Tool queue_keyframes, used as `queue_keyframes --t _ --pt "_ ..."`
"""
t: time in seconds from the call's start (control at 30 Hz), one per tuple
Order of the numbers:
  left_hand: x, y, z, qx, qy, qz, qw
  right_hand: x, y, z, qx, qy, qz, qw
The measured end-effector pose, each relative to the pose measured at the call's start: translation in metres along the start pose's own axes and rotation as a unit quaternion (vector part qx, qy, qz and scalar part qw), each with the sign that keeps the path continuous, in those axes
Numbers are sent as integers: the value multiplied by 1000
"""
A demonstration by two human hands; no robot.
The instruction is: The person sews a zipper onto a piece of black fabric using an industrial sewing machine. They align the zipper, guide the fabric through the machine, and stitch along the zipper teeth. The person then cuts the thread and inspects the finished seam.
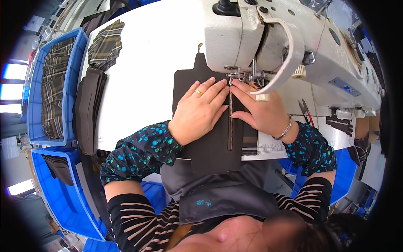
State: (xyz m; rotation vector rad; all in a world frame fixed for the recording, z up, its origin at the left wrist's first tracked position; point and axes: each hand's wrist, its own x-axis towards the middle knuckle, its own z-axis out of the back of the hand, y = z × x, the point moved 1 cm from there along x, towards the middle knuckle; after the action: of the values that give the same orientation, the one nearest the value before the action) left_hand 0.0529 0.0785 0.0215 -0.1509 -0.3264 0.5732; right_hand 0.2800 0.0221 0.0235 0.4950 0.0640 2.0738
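A dark brown fabric panel (210, 155) lies flat on the white sewing table, with part of it under the presser foot (230, 78) of a sewing machine (235, 46). Down the panel runs a narrow slot with metal zipper teeth (231, 117) in it. Left of the zipper, my left hand (200, 108) rests palm down on the cloth, fingers stretched toward the foot. On the zipper's right, my right hand (262, 110) lies on the same panel with its fingers and thumb apart. The machine's curved guard partly covers its fingers. The needle tip is too small to make out.
Red-handled scissors (308, 113) lie right of my right hand. At left are a stack of dark pieces (88, 111), plaid pieces (105, 46) and a blue crate (69, 92) of plaid cloth. Another blue crate (63, 201) stands nearer. A printed ruler (273, 149) marks the table's front edge.
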Motion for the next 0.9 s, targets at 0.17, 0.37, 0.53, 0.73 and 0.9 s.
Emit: queue_keyframes --t 0.17,0.37,0.53,0.73,0.9 --pt "1 0 -1 -13 -29 -7 999 -1 3 -2 -16 11 -5 1000" --pt "3 2 -1 -2 -10 -3 1000 0 0 -3 -33 -32 17 999" --pt "6 4 -4 6 -26 -14 1000 2 -1 -3 -32 -56 10 998" --pt "7 2 -1 1 -25 -14 1000 3 0 -2 -31 -51 22 998" --pt "4 2 -1 18 -12 -15 1000 3 2 0 -52 -32 20 998"
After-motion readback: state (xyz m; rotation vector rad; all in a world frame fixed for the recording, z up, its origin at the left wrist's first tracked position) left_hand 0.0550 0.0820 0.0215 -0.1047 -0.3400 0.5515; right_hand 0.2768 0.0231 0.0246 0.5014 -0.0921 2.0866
